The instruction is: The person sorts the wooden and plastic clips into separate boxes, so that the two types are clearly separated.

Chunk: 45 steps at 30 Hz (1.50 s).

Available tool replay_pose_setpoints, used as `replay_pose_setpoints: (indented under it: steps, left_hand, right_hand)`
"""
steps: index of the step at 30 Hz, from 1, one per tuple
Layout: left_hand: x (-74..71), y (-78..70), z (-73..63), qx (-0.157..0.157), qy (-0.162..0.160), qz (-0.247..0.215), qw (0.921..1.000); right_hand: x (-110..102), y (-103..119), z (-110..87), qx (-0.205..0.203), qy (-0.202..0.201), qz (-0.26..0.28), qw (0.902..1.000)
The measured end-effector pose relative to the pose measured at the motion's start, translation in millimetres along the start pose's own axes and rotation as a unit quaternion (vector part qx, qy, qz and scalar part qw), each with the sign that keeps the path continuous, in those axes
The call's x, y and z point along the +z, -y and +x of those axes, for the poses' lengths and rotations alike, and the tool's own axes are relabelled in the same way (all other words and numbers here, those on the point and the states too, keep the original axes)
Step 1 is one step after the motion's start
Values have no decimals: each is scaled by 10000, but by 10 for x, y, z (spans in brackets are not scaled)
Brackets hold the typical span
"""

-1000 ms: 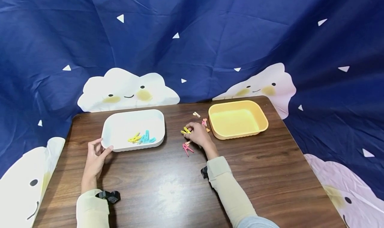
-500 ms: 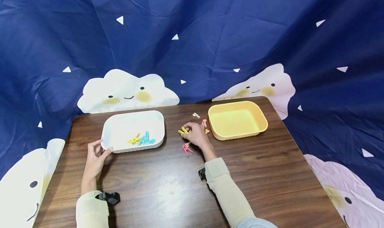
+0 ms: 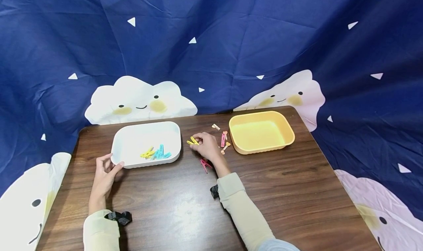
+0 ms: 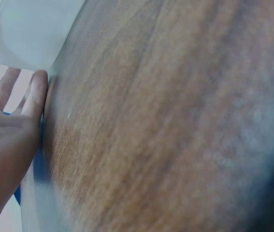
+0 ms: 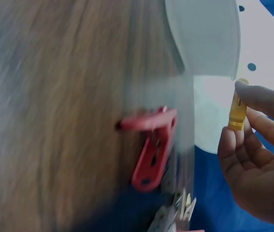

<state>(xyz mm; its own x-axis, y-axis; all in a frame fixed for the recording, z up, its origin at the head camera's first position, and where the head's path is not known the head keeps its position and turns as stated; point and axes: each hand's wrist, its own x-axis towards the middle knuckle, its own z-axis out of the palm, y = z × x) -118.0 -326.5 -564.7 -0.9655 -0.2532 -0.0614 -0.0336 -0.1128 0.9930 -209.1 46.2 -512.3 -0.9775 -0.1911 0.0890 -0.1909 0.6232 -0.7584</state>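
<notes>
My left hand (image 3: 105, 177) holds the near left corner of a white plastic basin (image 3: 132, 131), thumb at its near wall and fingers at its left side. In the left wrist view the fingers (image 4: 35, 94) reach against the basin wall. Inside lie yellow clothespins (image 3: 147, 153) and light blue clothespins (image 3: 161, 152). My right hand (image 3: 208, 147) pinches a yellow clothespin (image 5: 238, 108) between thumb and fingertips, above the table just right of the basin. A red clothespin (image 5: 153, 147) lies on the table below this hand.
A yellow basin (image 3: 290, 137) with nothing in it stands at the right. Between the basins lie a pink clothespin (image 3: 223, 140) and small wooden clips (image 3: 226, 147), with another wooden clip (image 3: 216, 127) farther back. A blue cloth with clouds (image 3: 211, 42) hangs behind the table.
My right hand has moved left toward the white basin with the yellow clothespin, uncovering more of the pink clothespin and a wooden clip. My left hand has stayed at the basin corner.
</notes>
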Motion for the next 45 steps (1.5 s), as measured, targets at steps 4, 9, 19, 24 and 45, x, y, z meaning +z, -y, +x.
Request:
replay_pose_setpoints:
  steps: [4,9,19,24,45]
  left_hand:
    - [-2,2,12,10,15,-84,10000]
    - [7,-8,10,60,27,-240,9997]
    - [-7,0,2,45,33,-118,9999]
    - [-4,2,1,98,44,-205,9997]
    - [5,-5,17,210,26,-418,9989]
  right_hand:
    - [56,98,30,-125,-30,85,9999]
    - [118,211,77,-341,-141,-9,9993]
    - [215,468,104,-232,142,128,9995]
    - [290,530,115,-245,188,42,9995]
    - [543,768,147,-661,610,-148,9958]
